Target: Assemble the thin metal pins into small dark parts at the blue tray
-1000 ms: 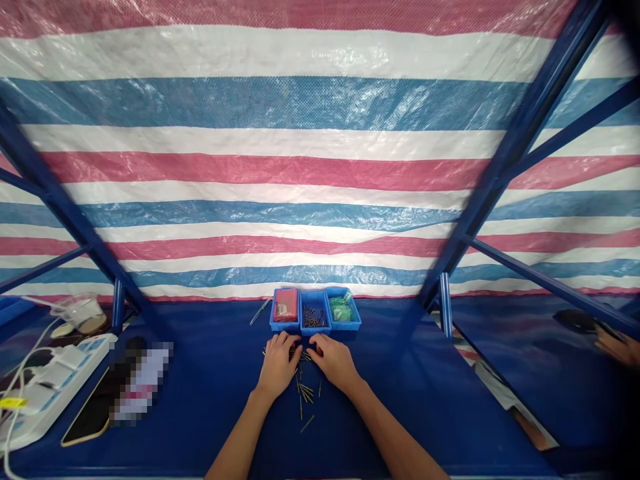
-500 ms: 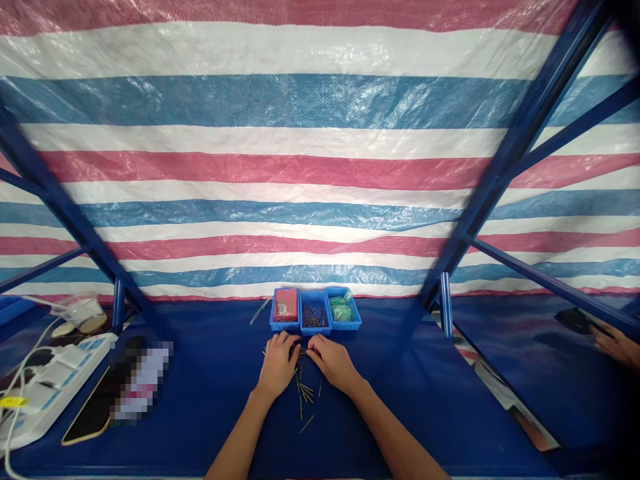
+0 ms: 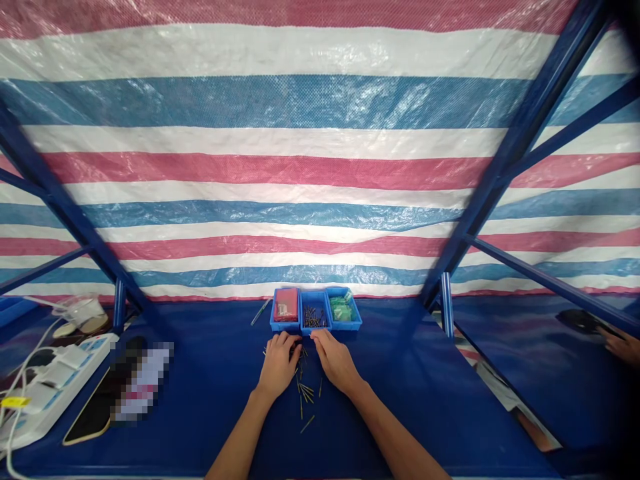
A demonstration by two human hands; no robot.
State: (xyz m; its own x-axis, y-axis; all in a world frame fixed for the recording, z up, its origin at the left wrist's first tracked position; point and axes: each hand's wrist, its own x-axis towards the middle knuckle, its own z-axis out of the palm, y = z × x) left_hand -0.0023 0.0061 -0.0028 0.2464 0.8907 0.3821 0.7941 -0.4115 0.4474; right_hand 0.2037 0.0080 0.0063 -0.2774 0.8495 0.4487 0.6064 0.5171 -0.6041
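Observation:
Thin metal rods that look like drill bits (image 3: pixel 307 392) lie scattered on the blue table between my forearms. My left hand (image 3: pixel 278 365) rests over the upper end of this scatter, fingers curled inward; what is under its fingertips is hidden. Beside it, my right hand (image 3: pixel 336 361) has its fingers drawn together at the front edge of the middle blue bin (image 3: pixel 313 293). Anything in that pinch is too small to make out. More dark rods (image 3: pixel 314 317) fill the middle bin.
The left bin holds a red packet (image 3: pixel 287 304), the right bin green plastic bags (image 3: pixel 342 311). A pen-like stick (image 3: pixel 260 312) lies left of them. Further left are a phone (image 3: pixel 90 413) and a power strip (image 3: pixel 60 380). Another person's hand (image 3: pixel 620 345) shows at far right.
My right hand has shifted slightly forward and right, away from the left fingertips, to the middle bin's front edge. My left hand stays nearly in place.

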